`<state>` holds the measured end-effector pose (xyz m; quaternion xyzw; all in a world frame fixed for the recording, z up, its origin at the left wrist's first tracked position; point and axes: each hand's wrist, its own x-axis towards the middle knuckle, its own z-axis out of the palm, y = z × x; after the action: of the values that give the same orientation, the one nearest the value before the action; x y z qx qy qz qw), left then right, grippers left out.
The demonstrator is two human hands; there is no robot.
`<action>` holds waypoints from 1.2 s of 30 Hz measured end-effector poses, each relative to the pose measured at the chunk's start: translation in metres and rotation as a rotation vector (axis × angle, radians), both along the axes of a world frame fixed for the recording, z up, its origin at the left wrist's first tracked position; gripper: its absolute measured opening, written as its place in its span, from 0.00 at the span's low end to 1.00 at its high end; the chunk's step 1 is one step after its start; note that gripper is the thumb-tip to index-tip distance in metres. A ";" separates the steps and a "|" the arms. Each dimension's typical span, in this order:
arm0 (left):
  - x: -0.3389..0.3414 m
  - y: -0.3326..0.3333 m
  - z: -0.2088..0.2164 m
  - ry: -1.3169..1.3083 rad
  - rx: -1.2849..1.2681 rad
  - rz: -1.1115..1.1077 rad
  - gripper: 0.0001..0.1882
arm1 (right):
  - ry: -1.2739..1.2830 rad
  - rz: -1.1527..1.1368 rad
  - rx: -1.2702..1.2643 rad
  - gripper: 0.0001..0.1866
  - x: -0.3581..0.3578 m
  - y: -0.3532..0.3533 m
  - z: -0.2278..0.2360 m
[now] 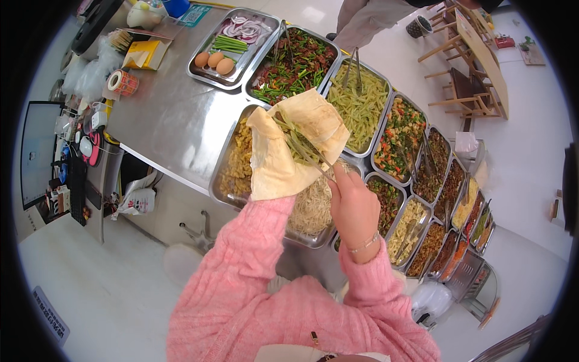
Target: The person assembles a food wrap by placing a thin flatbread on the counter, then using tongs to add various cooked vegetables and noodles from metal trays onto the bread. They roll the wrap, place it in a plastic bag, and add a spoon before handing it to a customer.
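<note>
My left hand is hidden under a wide, thin flatbread (269, 166), which it holds folded up at both sides. My right hand (356, 205) is closed round metal tongs (315, 158), whose tips reach into the flatbread's fold. Pale green strips (295, 142) of food lie in that fold, by the tongs. Directly below is a steel tray of pale thin shreds (310, 208), partly covered by the bread and my hand. Yellow chunks (235, 166) fill its left part.
Several steel food trays run to the right, one with green strips (359, 102). Eggs (216, 60), green stalks and sliced onion share a tray on the steel counter (163, 114). A monitor (41, 151) stands left. Someone's trousered leg (368, 24) shows beyond; a wooden table (482, 60) is at far right.
</note>
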<state>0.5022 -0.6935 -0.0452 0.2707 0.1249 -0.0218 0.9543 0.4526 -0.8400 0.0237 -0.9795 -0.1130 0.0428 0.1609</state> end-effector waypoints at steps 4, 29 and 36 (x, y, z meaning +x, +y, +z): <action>-0.001 -0.002 -0.001 0.018 -0.003 0.026 0.47 | 0.072 0.023 0.032 0.15 -0.008 0.005 -0.001; -0.078 0.058 0.021 0.133 -0.009 0.079 0.45 | 0.022 -0.225 -0.033 0.11 -0.091 -0.096 -0.121; -0.093 0.058 0.011 0.094 -0.197 0.039 0.50 | 0.086 -0.230 -0.074 0.10 -0.093 -0.096 -0.132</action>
<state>0.4087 -0.6355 -0.0344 0.1717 0.1718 -0.0282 0.9696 0.3600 -0.9359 -0.1086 -0.9886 0.0088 0.0701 0.1331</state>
